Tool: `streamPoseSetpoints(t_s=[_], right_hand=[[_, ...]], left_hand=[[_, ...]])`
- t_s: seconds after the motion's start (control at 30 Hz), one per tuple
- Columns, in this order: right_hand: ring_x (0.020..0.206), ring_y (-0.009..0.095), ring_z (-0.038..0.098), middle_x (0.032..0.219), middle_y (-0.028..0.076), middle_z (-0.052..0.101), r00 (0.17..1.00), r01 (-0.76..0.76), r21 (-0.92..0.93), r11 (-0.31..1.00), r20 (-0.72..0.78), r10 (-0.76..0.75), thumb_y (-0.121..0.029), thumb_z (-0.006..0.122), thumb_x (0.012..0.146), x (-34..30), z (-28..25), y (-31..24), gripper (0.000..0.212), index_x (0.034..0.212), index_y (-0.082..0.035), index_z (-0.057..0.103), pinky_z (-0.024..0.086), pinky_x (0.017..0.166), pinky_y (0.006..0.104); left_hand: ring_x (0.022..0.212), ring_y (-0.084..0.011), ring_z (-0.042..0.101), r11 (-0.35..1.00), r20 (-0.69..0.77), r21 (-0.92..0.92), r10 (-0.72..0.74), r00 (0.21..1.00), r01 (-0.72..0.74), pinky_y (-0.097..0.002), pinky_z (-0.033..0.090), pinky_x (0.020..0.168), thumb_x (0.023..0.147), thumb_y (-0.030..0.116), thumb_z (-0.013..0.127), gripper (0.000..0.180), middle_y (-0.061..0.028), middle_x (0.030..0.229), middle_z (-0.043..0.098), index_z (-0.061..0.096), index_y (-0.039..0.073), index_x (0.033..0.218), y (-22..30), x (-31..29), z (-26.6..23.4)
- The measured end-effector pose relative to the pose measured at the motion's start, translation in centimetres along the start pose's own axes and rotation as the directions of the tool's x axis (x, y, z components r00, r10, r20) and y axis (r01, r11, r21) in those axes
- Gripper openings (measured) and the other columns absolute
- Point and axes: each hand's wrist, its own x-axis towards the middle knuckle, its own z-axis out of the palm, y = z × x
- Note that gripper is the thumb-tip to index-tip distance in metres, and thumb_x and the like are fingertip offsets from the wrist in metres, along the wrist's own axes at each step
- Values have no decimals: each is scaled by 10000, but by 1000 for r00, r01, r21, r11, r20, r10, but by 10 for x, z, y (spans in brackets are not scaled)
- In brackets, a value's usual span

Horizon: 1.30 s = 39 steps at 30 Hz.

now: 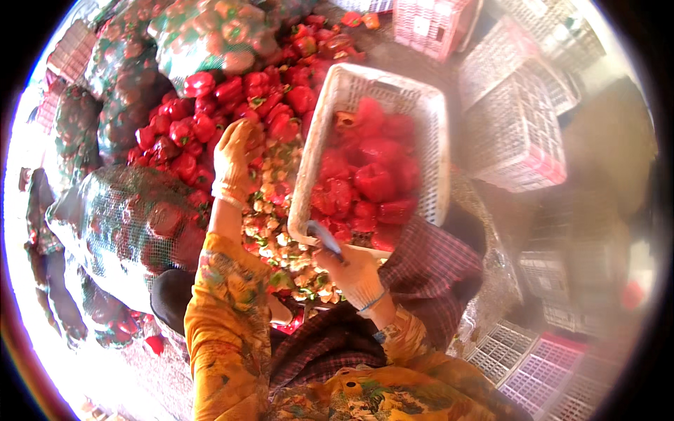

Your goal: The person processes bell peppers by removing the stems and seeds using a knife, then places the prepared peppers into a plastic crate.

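My left hand (235, 160), in a pale knitted glove, reaches to the near edge of a heap of red bell peppers (203, 126). Its fingers curl downward and hide whatever lies under them. My right hand (354, 278), gloved too, is closed around a small knife (324, 240) with a curved grey blade. The blade points up and left, over the near rim of a white plastic crate (300, 189). Red bell peppers (375, 181) fill much of that crate. Pale cut-off pepper cores (284, 249) with green stems lie between my arms.
Mesh sacks of peppers (133, 224) stand along the left, with another sack (214, 35) behind the heap. Stacked white and pink crates (516, 130) are at the right, and a pink crate (432, 27) is at the back. More crates (502, 351) lie at the lower right.
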Motion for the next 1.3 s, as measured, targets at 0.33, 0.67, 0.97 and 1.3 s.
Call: streamPoseSetpoints(t_s=[0.33, 0.67, 0.97, 1.3], right_hand=[[616, 258, 655, 756, 155, 668, 925, 13, -4, 1000, -379, -13, -65, 683, 884, 21, 28, 48, 187, 1066, -26, 686, 510, 569, 354], [751, 118, 654, 893, 134, 713, 921, -201, 288, 936, -270, 281, 47, 591, 906, 16, 39, 41, 160, 1049, 39, 660, 525, 653, 258], [698, 223, 700, 829, 158, 705, 923, -145, 114, 983, -343, 176, -34, 645, 900, 24, 39, 49, 147, 1042, -15, 680, 538, 648, 327], [961, 331, 697, 1057, 167, 711, 977, 186, 98, 978, -122, -174, -272, 643, 913, 89, 17, -42, 370, 1246, -111, 655, 546, 813, 399]], left_hand=[[1250, -397, 513, 199, -358, 924, 142, 923, 327, -471, 422, 1051, 788, 221, 665, 602, -176, 1329, 563, 502, 78, 1350, -169, -7, -124], [1371, -404, 369, -220, 137, 972, 229, 964, -86, -528, 328, 1104, 707, 389, 766, 744, -177, 1391, 499, 446, 89, 1309, -197, 85, -185], [889, -477, 648, 355, -405, 865, 75, 911, 355, -545, 486, 768, 717, 355, 700, 417, -283, 883, 668, 584, 74, 1002, -179, 6, -129], [685, -129, 590, 665, -186, 743, 316, 930, -78, -293, 487, 650, 728, 89, 773, 217, -38, 766, 645, 644, 78, 903, -46, -131, -59]])
